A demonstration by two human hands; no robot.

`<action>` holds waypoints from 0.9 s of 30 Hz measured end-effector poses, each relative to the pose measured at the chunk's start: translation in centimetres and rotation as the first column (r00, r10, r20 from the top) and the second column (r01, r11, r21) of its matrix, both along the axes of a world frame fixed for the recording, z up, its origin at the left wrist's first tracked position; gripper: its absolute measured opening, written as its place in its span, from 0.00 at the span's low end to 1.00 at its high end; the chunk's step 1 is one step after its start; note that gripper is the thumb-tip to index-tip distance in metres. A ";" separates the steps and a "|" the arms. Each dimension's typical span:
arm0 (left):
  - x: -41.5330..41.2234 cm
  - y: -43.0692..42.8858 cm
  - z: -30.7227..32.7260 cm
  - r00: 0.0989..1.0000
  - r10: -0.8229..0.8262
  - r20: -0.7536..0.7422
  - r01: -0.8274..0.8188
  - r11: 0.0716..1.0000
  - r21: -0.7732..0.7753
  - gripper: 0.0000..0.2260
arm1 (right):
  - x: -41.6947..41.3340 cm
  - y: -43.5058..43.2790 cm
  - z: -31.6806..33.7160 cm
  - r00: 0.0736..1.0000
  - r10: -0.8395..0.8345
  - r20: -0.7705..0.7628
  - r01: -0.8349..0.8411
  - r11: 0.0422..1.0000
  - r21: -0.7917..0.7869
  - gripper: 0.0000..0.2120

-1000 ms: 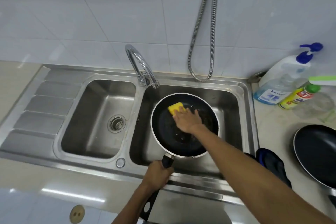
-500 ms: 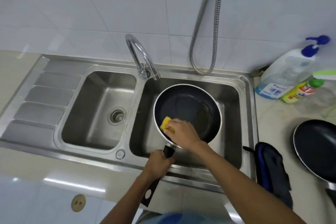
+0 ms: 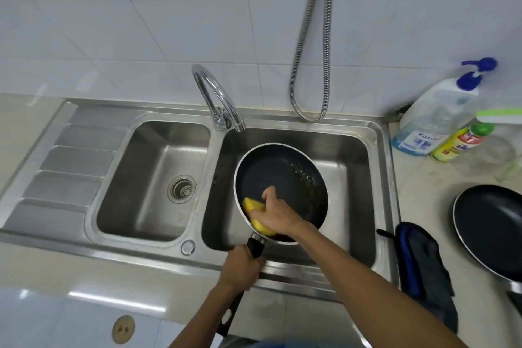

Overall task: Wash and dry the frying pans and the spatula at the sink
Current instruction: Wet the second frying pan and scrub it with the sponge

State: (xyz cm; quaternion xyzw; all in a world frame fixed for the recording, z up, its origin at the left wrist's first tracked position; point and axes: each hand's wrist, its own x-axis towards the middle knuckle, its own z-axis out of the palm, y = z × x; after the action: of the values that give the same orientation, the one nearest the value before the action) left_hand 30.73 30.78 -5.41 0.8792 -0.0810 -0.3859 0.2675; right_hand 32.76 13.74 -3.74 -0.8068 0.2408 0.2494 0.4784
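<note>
The second frying pan [image 3: 491, 230] is cut off by the right edge.

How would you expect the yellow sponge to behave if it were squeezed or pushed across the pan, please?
The yellow sponge looks soft: it bends under the right hand, so it probably compresses easily. It seems light. Against the greasy frying pan it may slide readily.
</note>
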 end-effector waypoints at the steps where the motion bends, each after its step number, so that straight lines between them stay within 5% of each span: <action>1: -0.2 0.0 -0.2 1.000 0.007 -0.008 -0.007 1.000 -0.005 0.14 | -0.1 -0.1 0.2 1.000 -0.008 -0.024 0.010 0.998 0.070 0.22; 5: -0.4 0.1 -0.5 0.999 0.038 -0.037 -0.038 0.999 0.000 0.14 | -1.1 -0.2 -0.2 0.983 -0.181 -0.036 0.184 0.945 0.270 0.19; 6: -0.3 0.2 -0.4 0.998 0.048 -0.038 -0.049 0.999 -0.008 0.16 | -1.6 -0.6 -0.3 0.949 -0.310 -0.059 0.306 0.860 0.409 0.18; 9: 0.2 0.5 0.0 0.997 0.077 -0.030 -0.077 0.997 -0.006 0.17 | -3.0 -4.3 0.0 0.780 -0.574 -0.249 0.536 0.406 0.740 0.17; 11: 0.5 0.9 0.1 0.996 0.088 -0.017 -0.088 0.996 0.002 0.15 | -3.8 -7.9 0.6 0.719 -0.642 -0.265 0.569 0.327 0.754 0.14; 14: 0.5 1.5 0.1 0.993 0.114 0.003 -0.114 0.993 0.013 0.13 | -4.2 -11.6 1.2 0.656 -0.721 -0.221 0.660 0.407 0.631 0.16; 17: 0.2 1.5 0.1 0.988 0.152 0.003 -0.152 0.988 0.017 0.13 | -4.0 -12.4 0.0 0.609 -0.793 -0.025 0.754 0.569 0.327 0.18; 21: -0.2 1.2 0.1 0.979 0.205 0.010 -0.205 0.979 0.017 0.14 | -3.6 -11.7 -2.9 0.703 -0.689 0.176 0.706 0.707 -0.053 0.25; 27: -0.4 2.1 0.7 0.982 0.187 0.016 -0.187 0.981 0.043 0.15 | -3.5 -11.5 -5.0 0.776 -0.610 0.163 0.629 0.724 -0.283 0.28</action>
State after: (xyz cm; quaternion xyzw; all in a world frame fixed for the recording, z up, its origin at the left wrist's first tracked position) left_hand 30.35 32.84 -4.73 0.8909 0.0088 -0.3555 0.2826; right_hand 29.30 2.23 -8.74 -0.7536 0.5193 0.0090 0.4029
